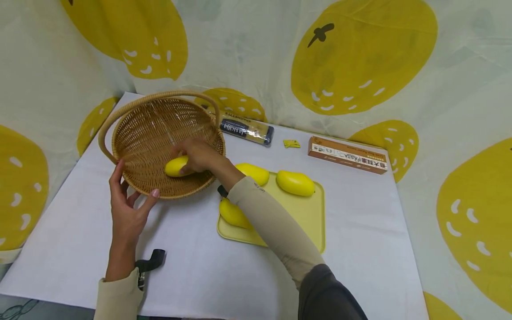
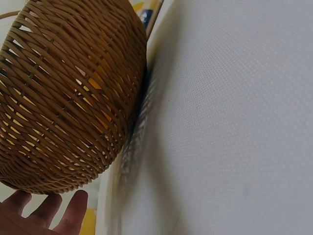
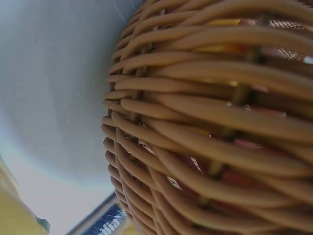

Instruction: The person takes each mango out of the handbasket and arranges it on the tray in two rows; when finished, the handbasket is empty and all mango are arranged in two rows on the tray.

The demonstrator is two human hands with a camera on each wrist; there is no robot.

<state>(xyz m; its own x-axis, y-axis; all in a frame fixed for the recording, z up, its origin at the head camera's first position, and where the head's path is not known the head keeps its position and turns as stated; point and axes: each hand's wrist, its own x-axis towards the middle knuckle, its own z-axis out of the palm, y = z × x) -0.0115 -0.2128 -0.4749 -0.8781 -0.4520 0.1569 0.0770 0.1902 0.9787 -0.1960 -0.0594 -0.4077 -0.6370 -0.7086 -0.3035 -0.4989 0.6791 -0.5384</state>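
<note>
A wicker basket (image 1: 144, 171) with a tall looped handle stands at the left of the table, its inside facing me. My left hand (image 1: 130, 209) holds the basket's near-left rim, thumb and fingers spread apart. In the left wrist view, fingertips (image 2: 73, 210) meet the weave's edge. Inside the basket my right hand (image 1: 198, 155) grips a yellow mango (image 1: 174, 166). Only basket weave (image 3: 210, 98) fills most of the right wrist view, hiding that hand. More yellow mangoes (image 1: 296, 183) lie on a pale yellow tray (image 1: 316, 231), partly behind the right forearm.
Behind the basket lies a spaghetti pack (image 1: 246, 129). A small yellow packet (image 1: 291, 143) and a long brown pasta box (image 1: 347, 154) are farther right, near the table's back edge. A lemon-print cloth (image 1: 248, 49) hangs behind the white table (image 1: 364, 249).
</note>
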